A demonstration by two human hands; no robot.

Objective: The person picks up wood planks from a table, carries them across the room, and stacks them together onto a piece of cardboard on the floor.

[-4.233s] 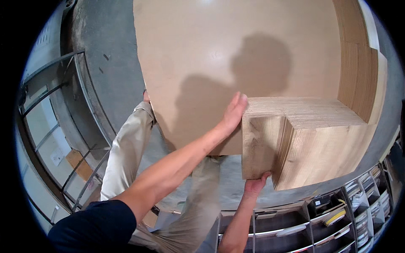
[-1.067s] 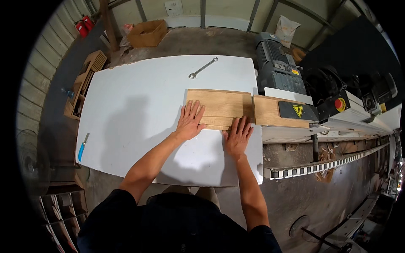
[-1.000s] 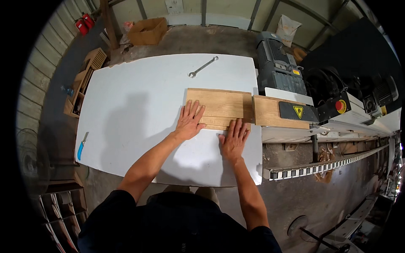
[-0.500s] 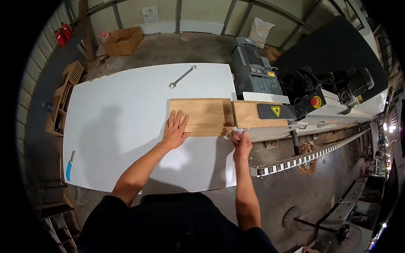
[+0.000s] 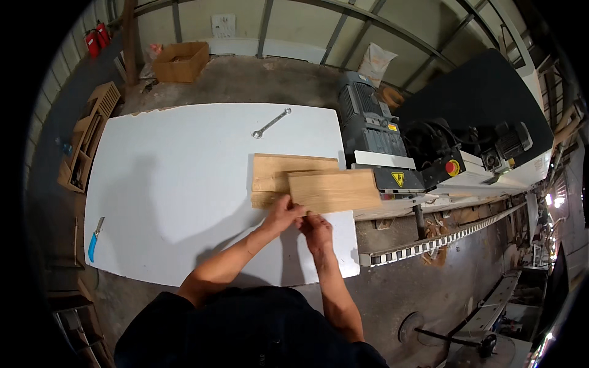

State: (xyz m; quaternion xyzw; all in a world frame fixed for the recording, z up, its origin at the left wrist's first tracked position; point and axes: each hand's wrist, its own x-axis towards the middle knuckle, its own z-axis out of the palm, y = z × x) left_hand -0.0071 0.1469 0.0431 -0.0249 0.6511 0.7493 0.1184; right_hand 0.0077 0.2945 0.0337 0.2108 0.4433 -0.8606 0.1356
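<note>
A light brown wooden board (image 5: pixel 336 191) is tilted slightly, overlapping other wooden boards (image 5: pixel 270 173) that lie on the white tabletop (image 5: pixel 184 153). My left hand (image 5: pixel 284 214) is closed at its near left corner. Beside it, my right hand (image 5: pixel 317 232) has its fingers closed on the board's near edge. The two hands almost touch, and their fingertips are partly hidden. The board's right end reaches over the table edge toward the machine. Much of the lower boards is covered by the board in my hands.
A wrench (image 5: pixel 271 123) lies behind the boards, and a blue-handled knife (image 5: pixel 96 240) at the far left. On the right stands a machine with a grey motor (image 5: pixel 372 116), a red stop button (image 5: pixel 452 167) and a toothed rail (image 5: pixel 442 238). A cardboard box (image 5: pixel 180 61) sits beyond the table.
The board has moved left off the machine and over the other boards, with my right hand. My left hand has left the lower boards and closed on the board's corner.
</note>
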